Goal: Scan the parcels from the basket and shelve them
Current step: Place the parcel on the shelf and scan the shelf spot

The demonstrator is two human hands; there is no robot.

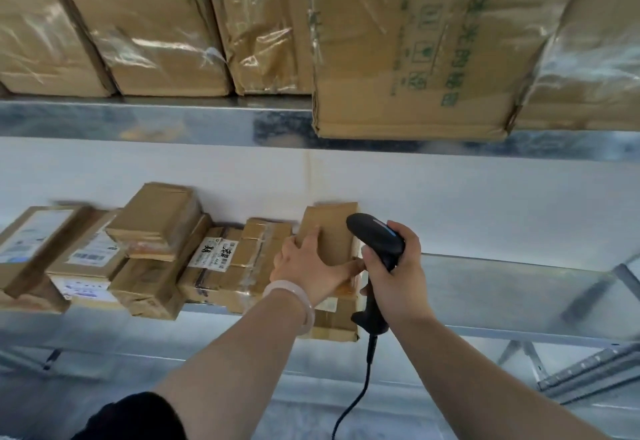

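Observation:
A brown cardboard parcel [334, 231] lies on the metal shelf [485, 287], lengthwise toward the wall, at the right end of a row of parcels. My left hand [308, 263] grips its left side, thumb across the top. My right hand [394, 266] sits just right of the parcel and holds a black corded barcode scanner [377, 238] by its handle, head angled toward the parcel. The basket is out of view.
Several taped parcels [156, 231] are stacked along the left of the same shelf. The upper shelf [173, 117] carries larger boxes; a big carton with green print [415, 51] overhangs its edge. Bare shelf stretches to the right, and a lower shelf bracket [588, 370] shows at the bottom right.

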